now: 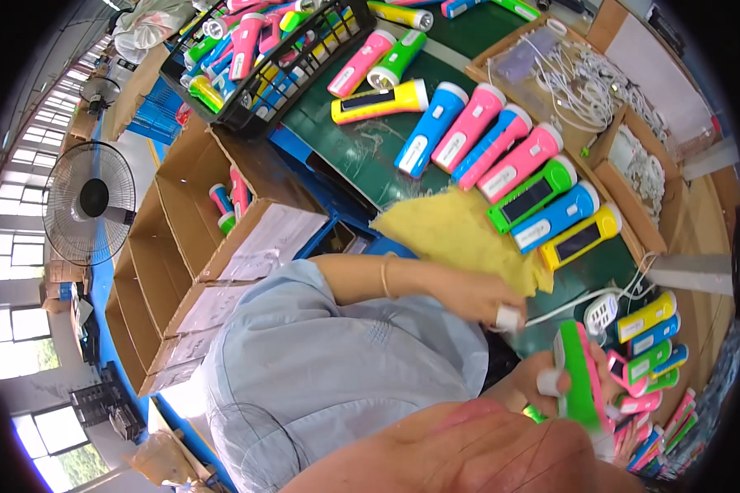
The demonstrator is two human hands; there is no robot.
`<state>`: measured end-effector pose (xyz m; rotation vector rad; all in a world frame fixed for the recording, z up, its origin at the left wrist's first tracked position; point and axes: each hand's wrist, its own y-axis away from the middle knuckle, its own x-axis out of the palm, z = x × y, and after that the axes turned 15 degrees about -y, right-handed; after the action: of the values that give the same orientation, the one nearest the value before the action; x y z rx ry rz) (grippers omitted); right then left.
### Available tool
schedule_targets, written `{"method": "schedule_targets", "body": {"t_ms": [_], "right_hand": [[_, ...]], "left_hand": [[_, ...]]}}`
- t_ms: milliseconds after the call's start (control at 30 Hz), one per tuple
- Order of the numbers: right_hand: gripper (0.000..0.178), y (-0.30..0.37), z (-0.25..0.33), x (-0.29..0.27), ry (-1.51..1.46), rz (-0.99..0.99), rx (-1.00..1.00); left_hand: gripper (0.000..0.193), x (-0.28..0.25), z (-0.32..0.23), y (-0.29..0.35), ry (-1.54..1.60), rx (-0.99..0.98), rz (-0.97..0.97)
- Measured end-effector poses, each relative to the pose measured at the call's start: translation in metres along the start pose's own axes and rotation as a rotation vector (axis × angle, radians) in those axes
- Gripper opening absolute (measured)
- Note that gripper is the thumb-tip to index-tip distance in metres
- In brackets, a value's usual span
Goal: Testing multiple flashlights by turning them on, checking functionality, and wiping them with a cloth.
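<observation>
My left hand (477, 299) is closed with the end of a thin white cable (563, 307) at its fingertips; a white wrap covers one fingertip. My right hand (534, 380), also with a white-wrapped finger, grips a green and pink flashlight (580, 374), which is tilted up and partly blurred. The cable runs past a white multi-port charging block (602, 314), close beyond the flashlight. Beyond my left hand lie a crumpled yellow cloth (452, 226) and a row of flashlights, among them a yellow one (582, 237) with a dark solar panel and a blue one (556, 217).
A black crate (259, 111) full of flashlights stands at the far left. Divided cardboard boxes (152, 271) line the left side. Coiled white cables fill a cardboard tray (501, 57) at the back right. Several more flashlights (648, 316) lie to the right. A fan (90, 201) stands farther left.
</observation>
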<state>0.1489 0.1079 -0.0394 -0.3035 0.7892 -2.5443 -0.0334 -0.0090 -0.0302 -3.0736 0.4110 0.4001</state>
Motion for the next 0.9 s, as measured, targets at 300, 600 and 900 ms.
{"method": "schedule_targets", "body": {"t_ms": [300, 600, 900], "right_hand": [[0.034, 0.019, 0.003, 0.045, -0.152, 0.430, 0.462], [0.018, 0.033, -0.004, 0.011, -0.219, 0.166, 0.683], [0.016, 0.035, -0.009, 0.012, -0.198, 0.153, 0.670]], "left_hand": [[0.033, 0.010, -0.004, -0.015, 0.444, -0.011, -0.798], [0.030, -0.005, -0.029, -0.036, 0.874, -0.097, -0.418], [0.024, -0.014, -0.016, -0.045, 0.944, -0.259, -0.464]]}}
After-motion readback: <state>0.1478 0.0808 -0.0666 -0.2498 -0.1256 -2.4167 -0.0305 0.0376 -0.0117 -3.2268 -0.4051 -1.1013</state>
